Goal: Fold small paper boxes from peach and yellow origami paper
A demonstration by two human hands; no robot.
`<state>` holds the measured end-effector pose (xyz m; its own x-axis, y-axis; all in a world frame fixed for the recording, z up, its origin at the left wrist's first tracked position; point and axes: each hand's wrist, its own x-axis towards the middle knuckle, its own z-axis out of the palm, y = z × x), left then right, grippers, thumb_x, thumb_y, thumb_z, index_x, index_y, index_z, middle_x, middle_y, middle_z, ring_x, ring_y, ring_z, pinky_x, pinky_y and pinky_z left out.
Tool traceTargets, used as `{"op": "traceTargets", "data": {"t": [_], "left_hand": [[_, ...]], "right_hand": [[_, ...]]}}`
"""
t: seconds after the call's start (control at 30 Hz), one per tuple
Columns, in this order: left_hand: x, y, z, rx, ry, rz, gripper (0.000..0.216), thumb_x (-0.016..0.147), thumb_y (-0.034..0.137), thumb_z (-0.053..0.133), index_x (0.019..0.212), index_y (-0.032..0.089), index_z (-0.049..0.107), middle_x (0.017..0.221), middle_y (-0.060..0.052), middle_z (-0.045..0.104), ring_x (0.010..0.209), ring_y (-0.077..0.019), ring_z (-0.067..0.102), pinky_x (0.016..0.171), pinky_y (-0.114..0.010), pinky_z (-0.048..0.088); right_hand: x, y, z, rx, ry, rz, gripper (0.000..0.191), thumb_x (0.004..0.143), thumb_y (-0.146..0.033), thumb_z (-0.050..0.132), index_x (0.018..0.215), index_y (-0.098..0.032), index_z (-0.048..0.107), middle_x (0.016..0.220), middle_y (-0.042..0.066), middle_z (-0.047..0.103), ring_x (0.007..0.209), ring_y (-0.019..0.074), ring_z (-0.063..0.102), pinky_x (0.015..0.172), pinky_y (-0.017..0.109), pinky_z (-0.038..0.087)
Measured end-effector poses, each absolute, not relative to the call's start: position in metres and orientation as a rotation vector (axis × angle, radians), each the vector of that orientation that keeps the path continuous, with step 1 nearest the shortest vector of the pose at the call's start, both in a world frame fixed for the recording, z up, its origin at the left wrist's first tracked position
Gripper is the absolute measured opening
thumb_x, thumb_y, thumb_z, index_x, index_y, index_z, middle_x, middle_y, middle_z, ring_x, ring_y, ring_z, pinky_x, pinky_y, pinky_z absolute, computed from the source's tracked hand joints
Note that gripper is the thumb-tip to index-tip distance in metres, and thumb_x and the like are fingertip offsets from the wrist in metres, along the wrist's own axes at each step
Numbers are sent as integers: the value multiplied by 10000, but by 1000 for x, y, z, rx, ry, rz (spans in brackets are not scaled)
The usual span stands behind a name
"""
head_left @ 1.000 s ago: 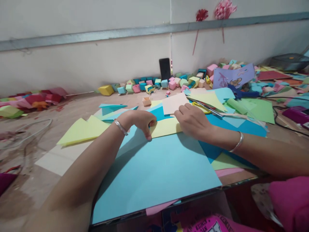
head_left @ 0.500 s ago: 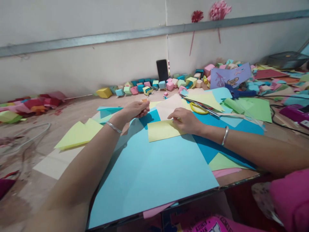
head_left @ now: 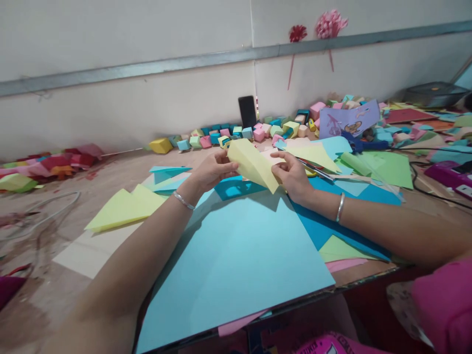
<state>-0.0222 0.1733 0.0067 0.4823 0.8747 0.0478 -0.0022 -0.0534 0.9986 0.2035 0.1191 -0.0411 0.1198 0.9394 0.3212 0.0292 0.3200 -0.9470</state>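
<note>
Both my hands hold a folded pale yellow sheet of paper (head_left: pixel 252 163) lifted off the table. My left hand (head_left: pixel 213 169) pinches its upper left edge. My right hand (head_left: pixel 293 174) grips its right side, fingers closed on it. Under them lies a large light blue sheet (head_left: pixel 236 260) on a darker blue sheet (head_left: pixel 332 226). Each wrist wears a silver bangle.
Yellow-handled scissors (head_left: pixel 313 169) lie just behind my right hand among green and yellow sheets. A row of small coloured paper cubes (head_left: pixel 236 132) and a black phone (head_left: pixel 247 111) stand at the wall. Yellow folded paper (head_left: pixel 123 209) lies at left; cables (head_left: pixel 427 184) at right.
The yellow sheet lay flat under my right hand; now both hands have lifted it off the blue paper. My left hand moved from the table up to its left edge.
</note>
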Motion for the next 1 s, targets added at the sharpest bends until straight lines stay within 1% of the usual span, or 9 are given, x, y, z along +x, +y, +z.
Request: {"op": "traceTargets", "data": {"t": [0.07,0.13,0.27,0.37,0.53,0.7,0.83,0.9,1.0], "left_hand": [[-22,178,3,1419,892,927,593,612,339,855,1132,174,625,1063,-83,686,877,-182,665,722,-279,544],[-26,183,1,1404,956,966,561,635,344,828,1123,177,609,1014,-65,683,832,-156,660,705,-264,541],[-40,191,4,1454,1087,884,500,590,324,834,1016,164,626,878,-55,675,745,-164,657,655,-287,540],[-51,191,9,1574,1177,723,427,560,296,845,925,164,667,768,-39,652,658,-161,627,572,-272,495],[-58,188,11,1846,1290,446,398,511,288,853,877,182,737,662,4,594,615,-145,555,542,-250,381],[-51,187,22,2105,1400,263,503,428,384,877,876,216,725,782,-6,650,764,-184,553,643,-267,354],[-38,169,42,2194,1433,-35,439,315,442,905,560,176,658,521,1,571,591,-161,497,585,-284,299],[-30,156,48,2299,1292,-411,411,404,516,866,568,198,663,501,15,586,536,-135,485,572,-275,303],[-19,143,46,2219,1142,-630,334,400,445,880,479,210,656,458,0,616,470,-144,511,534,-271,318]], "right_hand": [[204,116,-40,-955,-1293,852,353,761,-245,555,1104,-214,634,669,-37,587,574,117,512,556,254,442],[204,111,-38,-866,-1407,748,281,771,-188,510,974,-202,703,807,16,668,747,149,607,692,292,504],[206,101,-35,-714,-1738,361,368,755,-76,431,934,-195,730,974,63,696,932,179,634,821,327,510],[206,93,-34,-565,-1968,107,355,774,-65,468,1008,-173,713,907,83,660,849,172,614,729,309,503],[202,83,-33,-352,-2234,-181,183,864,-155,548,862,-225,717,678,14,530,637,137,462,594,283,384],[197,81,-35,-148,-2510,33,162,918,-296,585,807,-206,661,825,40,657,835,173,562,747,332,411],[197,85,-39,-136,-2520,381,183,916,-315,608,800,-175,628,785,44,646,774,140,573,733,285,442],[197,87,-39,-182,-2507,482,226,907,-353,616,779,-166,621,777,50,618,758,137,565,703,267,449],[198,87,-36,-296,-2541,542,287,904,-399,606,741,-162,603,783,57,581,756,147,546,676,270,447]]}}
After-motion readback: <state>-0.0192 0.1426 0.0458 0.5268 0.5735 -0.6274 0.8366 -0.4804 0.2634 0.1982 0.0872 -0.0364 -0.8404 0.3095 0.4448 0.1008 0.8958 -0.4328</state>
